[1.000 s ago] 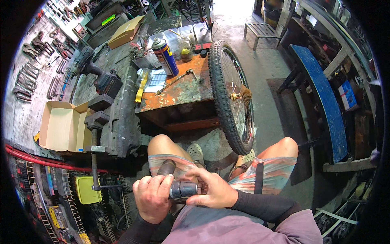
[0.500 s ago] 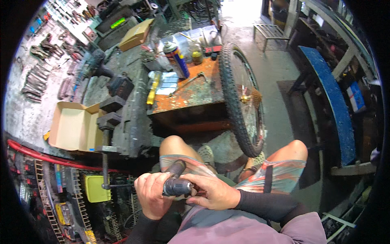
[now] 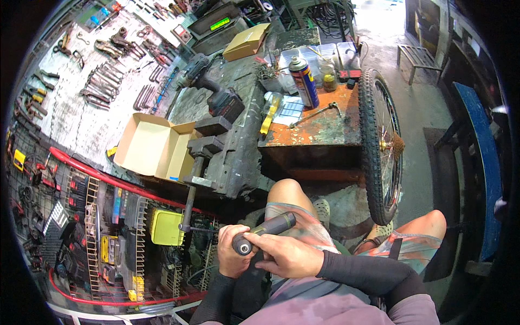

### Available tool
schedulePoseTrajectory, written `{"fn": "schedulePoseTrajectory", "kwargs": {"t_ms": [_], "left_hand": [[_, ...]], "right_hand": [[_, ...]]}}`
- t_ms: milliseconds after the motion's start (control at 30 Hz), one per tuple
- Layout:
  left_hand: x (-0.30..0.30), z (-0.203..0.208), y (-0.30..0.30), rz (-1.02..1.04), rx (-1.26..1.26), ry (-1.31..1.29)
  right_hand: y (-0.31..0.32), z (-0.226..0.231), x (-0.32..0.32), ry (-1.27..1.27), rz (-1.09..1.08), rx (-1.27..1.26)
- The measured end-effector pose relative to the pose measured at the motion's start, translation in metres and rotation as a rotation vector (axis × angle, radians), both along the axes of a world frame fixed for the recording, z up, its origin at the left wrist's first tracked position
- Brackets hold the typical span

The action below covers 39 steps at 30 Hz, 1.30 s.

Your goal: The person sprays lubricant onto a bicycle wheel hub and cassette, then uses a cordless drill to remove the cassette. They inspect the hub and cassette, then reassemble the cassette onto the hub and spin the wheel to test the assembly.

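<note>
Held over my lap is a small dark cordless drill [image 3: 275, 224], its round nose with a bright centre facing up toward me. My left hand [image 3: 231, 253] wraps around the nose end from the left, with its fingers curled. From the right, my right hand [image 3: 292, 255] closes on the drill, the index finger lying along its front end and the thumb below. Both palms and the parts under the fingers are hidden. Beyond my knees, a bicycle wheel [image 3: 370, 162] with a knobbly tyre and rusty sprockets stands upright against the orange bench.
The orange bench [image 3: 325, 129] carries a blue spray can [image 3: 304, 84], a T-shaped tool [image 3: 315, 115] and a jar [image 3: 328, 78]. To its left are a vise [image 3: 208, 143], a larger cordless drill [image 3: 219, 97] and an open cardboard box [image 3: 146, 149]. Wrenches [image 3: 103, 81] lie on the left bench.
My view has swung left, so the scene sits further right. The drill has turned in my hands: its nose, which pointed right, now faces me. Both hands still hold it.
</note>
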<state>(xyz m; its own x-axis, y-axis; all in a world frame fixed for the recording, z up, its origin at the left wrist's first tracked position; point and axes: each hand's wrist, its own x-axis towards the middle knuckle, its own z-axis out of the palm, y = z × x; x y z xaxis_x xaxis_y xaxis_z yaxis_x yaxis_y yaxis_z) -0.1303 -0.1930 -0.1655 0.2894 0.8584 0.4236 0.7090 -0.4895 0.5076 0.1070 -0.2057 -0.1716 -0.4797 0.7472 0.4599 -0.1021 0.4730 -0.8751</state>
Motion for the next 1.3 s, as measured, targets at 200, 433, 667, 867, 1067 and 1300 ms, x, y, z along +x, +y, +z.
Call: {"fn": "schedulePoseTrajectory", "kwargs": {"t_ms": [200,433,667,867,1067,1300], "left_hand": [[0.002,0.003,0.001,-0.024,-0.002,-0.048],[-0.002,0.006,0.012,-0.083,-0.051,-0.034],[0.000,0.016,0.003,-0.073,-0.074,-0.072],[-0.016,0.004,-0.023,-0.193,-0.237,-0.137],[-0.016,-0.027,-0.044,-0.149,-0.294,-0.238],[-0.016,-0.037,-0.039,-0.150,-0.270,-0.237]], "right_hand": [[0.000,0.016,0.007,-0.145,0.029,-0.113],[0.005,0.027,0.011,-0.232,0.048,-0.184],[0.000,0.031,0.012,-0.236,0.073,-0.136],[-0.015,0.029,0.018,-0.317,0.216,-0.160],[-0.015,0.017,0.016,-0.378,0.292,-0.177],[-0.011,0.019,0.017,-0.440,0.280,-0.157]]}}
